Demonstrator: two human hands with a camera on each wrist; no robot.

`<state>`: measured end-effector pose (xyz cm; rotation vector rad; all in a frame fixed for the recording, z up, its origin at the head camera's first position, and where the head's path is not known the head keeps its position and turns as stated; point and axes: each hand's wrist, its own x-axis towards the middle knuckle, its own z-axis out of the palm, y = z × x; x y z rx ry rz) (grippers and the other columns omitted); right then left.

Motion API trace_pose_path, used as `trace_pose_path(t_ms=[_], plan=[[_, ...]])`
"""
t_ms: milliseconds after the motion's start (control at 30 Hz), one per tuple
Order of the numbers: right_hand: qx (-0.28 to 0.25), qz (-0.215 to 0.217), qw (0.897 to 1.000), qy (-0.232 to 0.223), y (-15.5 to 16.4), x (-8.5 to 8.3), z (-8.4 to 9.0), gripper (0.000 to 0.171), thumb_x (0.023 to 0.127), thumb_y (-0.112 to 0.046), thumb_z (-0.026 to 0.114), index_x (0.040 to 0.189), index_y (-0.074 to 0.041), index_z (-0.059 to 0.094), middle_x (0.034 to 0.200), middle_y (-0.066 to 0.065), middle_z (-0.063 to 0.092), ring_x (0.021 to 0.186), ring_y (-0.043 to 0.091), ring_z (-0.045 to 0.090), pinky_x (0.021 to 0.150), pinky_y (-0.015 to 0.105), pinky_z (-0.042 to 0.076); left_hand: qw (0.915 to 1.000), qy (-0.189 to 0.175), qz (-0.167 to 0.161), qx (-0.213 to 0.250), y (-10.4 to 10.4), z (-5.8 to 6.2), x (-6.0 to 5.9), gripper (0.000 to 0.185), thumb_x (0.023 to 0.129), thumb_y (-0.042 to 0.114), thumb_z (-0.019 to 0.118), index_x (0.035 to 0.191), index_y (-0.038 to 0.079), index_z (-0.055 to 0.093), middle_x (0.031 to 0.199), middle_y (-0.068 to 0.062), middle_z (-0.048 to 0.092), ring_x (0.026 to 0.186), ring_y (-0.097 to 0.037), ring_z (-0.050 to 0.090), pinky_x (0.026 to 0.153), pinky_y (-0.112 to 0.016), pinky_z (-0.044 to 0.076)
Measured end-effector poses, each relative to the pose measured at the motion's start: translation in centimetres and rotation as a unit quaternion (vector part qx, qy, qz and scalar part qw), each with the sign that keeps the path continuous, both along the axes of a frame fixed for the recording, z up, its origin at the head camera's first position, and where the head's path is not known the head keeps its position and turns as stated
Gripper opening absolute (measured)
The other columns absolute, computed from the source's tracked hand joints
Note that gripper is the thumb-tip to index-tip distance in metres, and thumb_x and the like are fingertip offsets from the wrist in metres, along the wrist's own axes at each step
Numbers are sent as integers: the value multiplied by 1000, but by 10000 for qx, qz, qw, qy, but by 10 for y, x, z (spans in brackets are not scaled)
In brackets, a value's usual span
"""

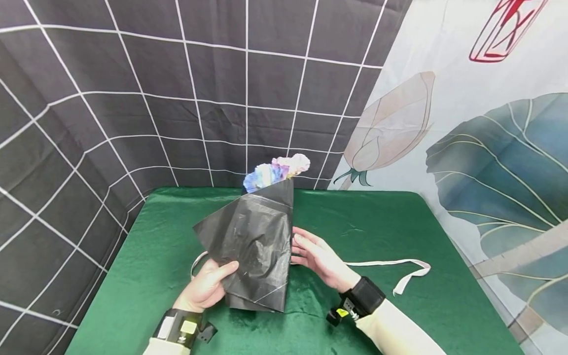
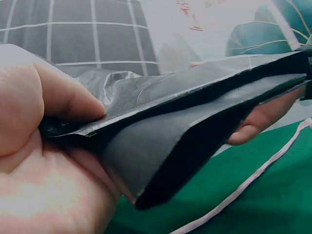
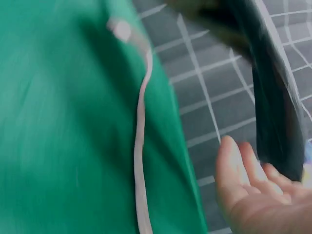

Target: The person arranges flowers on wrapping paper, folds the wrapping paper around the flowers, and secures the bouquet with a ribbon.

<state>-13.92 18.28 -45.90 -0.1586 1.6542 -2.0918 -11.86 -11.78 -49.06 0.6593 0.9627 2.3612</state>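
A bouquet of blue, purple and pale pink flowers shows at the top of black wrapping paper. My left hand grips the lower left of the wrapping, thumb on the front face. Seen in the left wrist view, the paper's folded lower edges gape apart beyond the thumb. At the wrapping's right side is my right hand, fingers extended with their tips at or behind the paper's edge. In the right wrist view those fingers are straight and spread beside the dark paper.
A pale ribbon lies across the green tablecloth, passing behind the bouquet with a loop on its left. Behind the table hangs a dark cloth with a white grid. To the right is a white cloth printed with lotus.
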Motion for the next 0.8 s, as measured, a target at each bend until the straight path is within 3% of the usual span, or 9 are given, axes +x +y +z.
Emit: trace_pose_path(t_ms=[100,233,467,700,800], plan=[[-906,-205,9944,-499,-10,-2,0,34,108,-34,47,137,-15,48,112,-7,70,103,7,68,89,27,57,9999,-26,-85,-84,14,-1,-4,46,105,-8,29,145,10,43,142,-4,59,130,-16,60,109,-34,49],[-1510,-305,9853,-739,-15,-5,-1,27,109,-32,44,126,-16,57,111,-5,73,102,9,71,91,28,58,9995,-119,-253,-145,26,-4,-7,43,105,-8,30,142,7,46,139,-5,61,127,-17,61,108,-33,50],[-1235,-811,9833,-1067,-15,-8,-3,24,106,-26,54,127,-14,58,107,0,76,98,14,74,87,32,60,9983,-246,-369,-391,36,-9,-10,42,105,-6,33,142,10,44,140,-3,60,128,-15,60,108,-32,50],[-1070,-998,9841,-1005,-12,-9,-5,23,104,-21,56,126,-13,56,106,0,75,96,14,74,85,32,60,9964,-384,-276,-703,39,-8,-10,39,105,-3,37,141,11,40,138,0,58,127,-13,60,108,-31,49],[-967,-1077,9847,-966,-10,-8,-6,24,104,-19,57,127,-13,55,106,0,74,96,14,74,84,33,60,9955,-607,-336,-640,40,-6,-10,36,106,-1,37,139,11,44,135,0,61,124,-14,62,107,-31,51]])
